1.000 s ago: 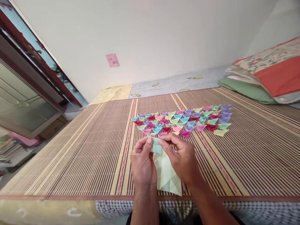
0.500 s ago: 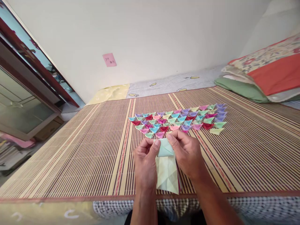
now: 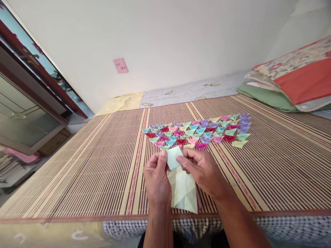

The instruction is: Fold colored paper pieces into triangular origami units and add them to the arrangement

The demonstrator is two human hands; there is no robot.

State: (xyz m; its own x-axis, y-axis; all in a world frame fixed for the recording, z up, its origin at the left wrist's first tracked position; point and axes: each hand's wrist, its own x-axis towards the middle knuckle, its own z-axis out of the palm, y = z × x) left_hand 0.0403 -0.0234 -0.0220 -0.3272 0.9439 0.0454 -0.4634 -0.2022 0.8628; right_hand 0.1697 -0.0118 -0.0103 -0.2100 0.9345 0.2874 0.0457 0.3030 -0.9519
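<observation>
A small pale green square of folded paper [image 3: 173, 158] is held up between my two hands. My left hand [image 3: 158, 174] pinches its left edge, thumb on the near face. At its right edge my right hand [image 3: 200, 168] grips it between thumb and fingers. Below them, a stack of creased paper sheets [image 3: 184, 193], pale yellow on top, lies on the striped mat [image 3: 108, 172] near its front edge. Just beyond my hands, several rows of small folded paper boats [image 3: 192, 132] in many colours cover part of the mat.
A pile of folded bedding [image 3: 302, 82] lies at the far right. A pink note [image 3: 120, 65] is stuck on the white wall [image 3: 181, 41] behind. Checked cloth [image 3: 196, 93] shows past the mat's back edge. To the left stands a glass-panelled door [image 3: 23, 113].
The pale green paper has been turned in my hands, and a plain square face now shows. Both hands have shifted slightly left.
</observation>
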